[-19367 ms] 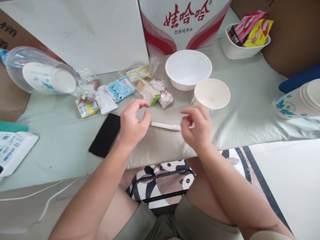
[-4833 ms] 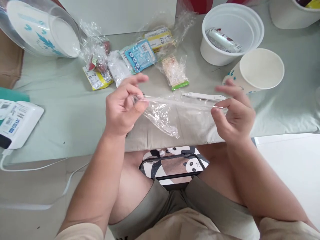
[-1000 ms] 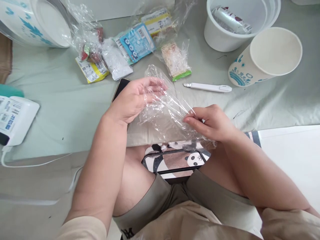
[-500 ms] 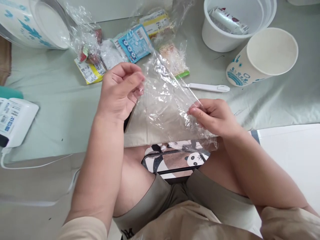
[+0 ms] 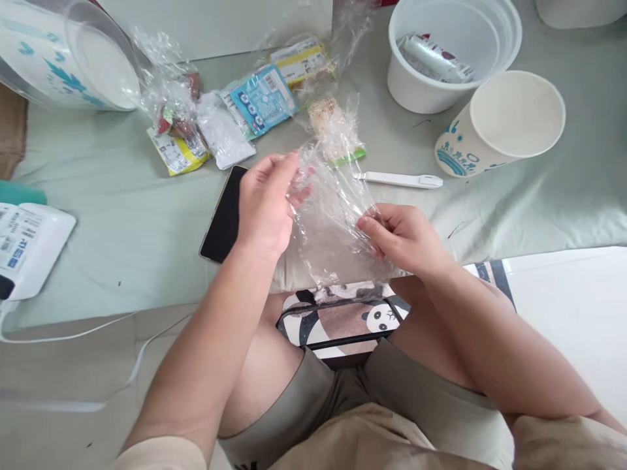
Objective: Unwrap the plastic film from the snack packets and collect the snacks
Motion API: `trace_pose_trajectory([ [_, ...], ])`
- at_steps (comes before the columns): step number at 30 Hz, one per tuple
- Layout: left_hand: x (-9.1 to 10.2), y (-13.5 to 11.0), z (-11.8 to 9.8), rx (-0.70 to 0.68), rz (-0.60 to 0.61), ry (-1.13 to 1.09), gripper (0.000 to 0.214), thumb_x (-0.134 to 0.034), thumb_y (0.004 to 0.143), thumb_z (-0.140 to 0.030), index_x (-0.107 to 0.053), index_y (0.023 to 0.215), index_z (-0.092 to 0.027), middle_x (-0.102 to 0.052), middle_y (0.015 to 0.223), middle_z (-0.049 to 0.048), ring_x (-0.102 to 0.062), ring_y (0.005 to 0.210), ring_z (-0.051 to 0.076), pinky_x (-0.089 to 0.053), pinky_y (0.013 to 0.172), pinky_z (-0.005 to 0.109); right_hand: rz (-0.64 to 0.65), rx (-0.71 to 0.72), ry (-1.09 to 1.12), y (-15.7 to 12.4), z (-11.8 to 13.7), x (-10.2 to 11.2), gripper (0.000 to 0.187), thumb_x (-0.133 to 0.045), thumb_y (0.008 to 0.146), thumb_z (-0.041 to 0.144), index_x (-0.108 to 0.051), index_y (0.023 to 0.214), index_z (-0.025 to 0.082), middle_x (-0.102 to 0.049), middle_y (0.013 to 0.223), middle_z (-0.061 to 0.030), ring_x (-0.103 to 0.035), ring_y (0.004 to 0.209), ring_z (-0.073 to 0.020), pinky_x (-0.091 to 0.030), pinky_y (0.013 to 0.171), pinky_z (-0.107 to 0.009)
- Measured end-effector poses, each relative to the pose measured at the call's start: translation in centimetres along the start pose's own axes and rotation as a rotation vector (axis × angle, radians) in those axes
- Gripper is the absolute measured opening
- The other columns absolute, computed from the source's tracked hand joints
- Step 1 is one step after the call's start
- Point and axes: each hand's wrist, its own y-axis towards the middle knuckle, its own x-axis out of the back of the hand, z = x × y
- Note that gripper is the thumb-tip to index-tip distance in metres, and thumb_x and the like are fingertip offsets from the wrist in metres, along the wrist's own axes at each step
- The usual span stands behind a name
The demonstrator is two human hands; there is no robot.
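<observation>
A clear plastic bag [image 5: 326, 228] is spread between my two hands above the front edge of the table. My left hand [image 5: 272, 202] grips its upper left part, thumb and fingers closed on the film. On the other side my right hand [image 5: 404, 235] pinches the bag between thumb and bent fingers. Just left of my left hand a black phone [image 5: 220, 219] lies on the cloth, partly covered by that hand. Beyond the bag sit a clear snack packet with a green edge [image 5: 336, 127] and a white utility knife [image 5: 401, 180].
Several snack packets, among them a blue packet [image 5: 264, 98], lie at the back. A white tub [image 5: 416, 98] holding a wrapped item and a paper cup [image 5: 519, 117] stand at right. At left are a tipped printed bucket [image 5: 63, 59] and a white corded device [image 5: 39, 248].
My left hand has moved right and slightly down, nearer my right hand, uncovering the phone. The bag's upper edge, stretched taut earlier, now hangs looser and more gathered.
</observation>
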Motion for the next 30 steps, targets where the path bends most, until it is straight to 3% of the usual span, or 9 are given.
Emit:
trace_pose_trajectory([
  [3,0.6,0.8,-1.0,-0.016,-0.154,-0.165,0.022,-0.063,0.092,-0.021,-0.052,0.073,-0.022,-0.069,0.094,0.0012,-0.068,0.108,0.016,-0.056,0.08,0.026,0.021,-0.006,0.008,-0.1,0.1,0.0,0.031,-0.054,0.092,0.041,-0.056,0.07,0.02,-0.058,0.049,0.0015,-0.051,0.047,-0.0112,-0.038,0.05,-0.026],
  [5,1.2,0.9,-1.4,-0.031,-0.189,-0.205,0.022,-0.06,0.093,-0.024,-0.05,0.073,-0.023,-0.069,0.104,0.0016,-0.066,0.113,0.016,-0.056,0.081,0.027,0.022,0.001,0.009,-0.1,0.0,0.1,0.03,-0.053,0.092,0.043,-0.058,0.073,0.02,-0.059,0.05,0.0011,-0.051,0.047,-0.0116,-0.038,0.05,-0.026],
  [10,2.5,1.3,-0.9,-0.024,0.049,0.197,0.03,-0.072,0.088,-0.051,-0.065,0.074,-0.025,-0.07,0.107,0.0055,-0.063,0.115,0.024,-0.056,0.081,0.03,-0.006,0.113,-0.141,-0.2,-0.3,0.2,0.029,-0.052,0.092,0.039,-0.055,0.07,0.02,-0.056,0.051,0.0018,-0.046,0.049,-0.0102,-0.035,0.054,-0.026],
  [14,2.6,1.5,-0.7,-0.109,0.182,0.446,0.033,-0.09,0.072,-0.039,-0.064,0.063,-0.021,-0.067,0.095,0.0043,-0.064,0.097,0.021,-0.054,0.085,0.032,0.019,0.228,-0.212,-0.2,-0.5,0.0,0.031,-0.051,0.093,0.036,-0.051,0.067,0.02,-0.045,0.048,0.0045,-0.037,0.048,-0.0087,-0.032,0.056,-0.027],
  [18,2.6,1.4,-1.7,-0.107,0.161,0.176,0.031,-0.087,0.07,-0.018,-0.058,0.061,-0.02,-0.063,0.087,0.0001,-0.062,0.083,0.014,-0.051,0.078,0.029,0.022,0.221,-0.209,-0.3,-0.4,-0.1,0.028,-0.051,0.094,0.035,-0.057,0.072,0.02,-0.053,0.051,0.003,-0.043,0.049,-0.0097,-0.033,0.056,-0.027],
  [22,3.1,1.7,-2.8,-0.113,-0.005,-0.133,0.034,-0.073,0.078,-0.007,-0.046,0.062,-0.02,-0.06,0.083,-0.0013,-0.062,0.087,0.012,-0.05,0.08,0.026,-0.022,0.137,-0.126,-0.5,-0.2,0.2,0.029,-0.054,0.094,0.038,-0.056,0.072,0.02,-0.058,0.051,0.0015,-0.049,0.048,-0.0108,-0.037,0.054,-0.027],
  [26,2.7,0.9,-2.4,-0.09,-0.104,-0.184,0.02,-0.064,0.095,-0.022,-0.05,0.081,-0.023,-0.068,0.097,-0.0019,-0.063,0.116,0.014,-0.05,0.098,0.026,-0.122,0.06,0.111,-0.4,-0.2,0.2,0.03,-0.063,0.093,0.044,-0.059,0.075,0.021,-0.057,0.051,0.0022,-0.051,0.046,-0.0113,-0.039,0.051,-0.027],
  [28,1.9,-0.1,-1.5,-0.004,-0.031,-0.144,0.015,-0.066,0.097,-0.035,-0.056,0.092,-0.024,-0.071,0.109,0.0,-0.063,0.126,0.017,-0.052,0.1,0.028,-0.175,0.046,0.243,-0.1,-0.4,0.1,0.032,-0.065,0.092,0.049,-0.06,0.076,0.022,-0.057,0.051,0.0028,-0.049,0.044,-0.011,-0.04,0.05,-0.027],
  [30,1.0,-0.9,-0.5,0.15,0.113,-0.058,0.029,-0.073,0.092,-0.049,-0.061,0.097,-0.024,-0.073,0.109,0.0044,-0.069,0.12,0.022,-0.057,0.092,0.031,-0.183,0.04,0.34,0.2,-0.8,0.0,0.036,-0.067,0.092,0.055,-0.06,0.077,0.023,-0.056,0.052,0.0033,-0.048,0.043,-0.0108,-0.04,0.048,-0.028],
])
